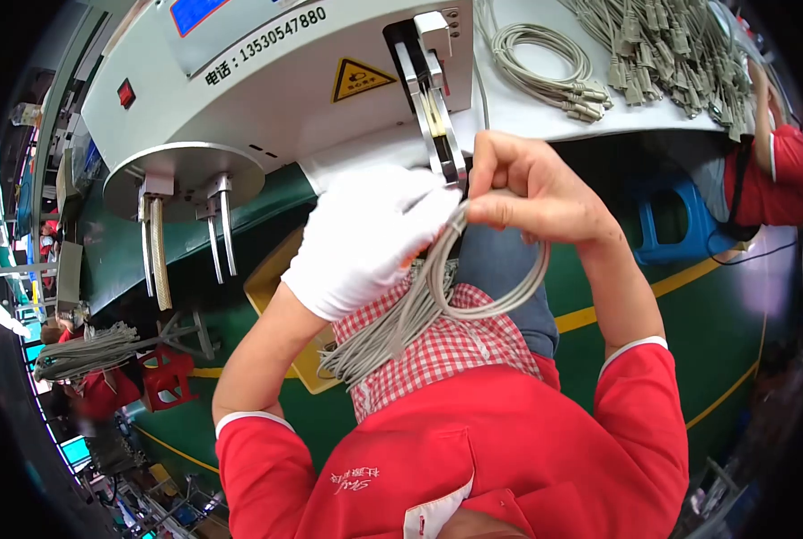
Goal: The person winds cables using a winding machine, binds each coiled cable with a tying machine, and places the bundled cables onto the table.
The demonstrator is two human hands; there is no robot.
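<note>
A coiled grey cable hangs beneath my hands, in front of the machine's curved metal jaws. My left hand, in a white glove, is closed on the coil's upper part. My bare right hand pinches at the top of the coil with thumb and finger; the exact piece between the fingertips is too small to make out. More grey cables lie in a bundle over the checked apron on my lap. Both hands are close together, just below the jaws.
The white machine has a round metal plate with hanging rods at left. Coiled cables and many connectors lie on the table at upper right. A blue stool and a co-worker's red sleeve are at right.
</note>
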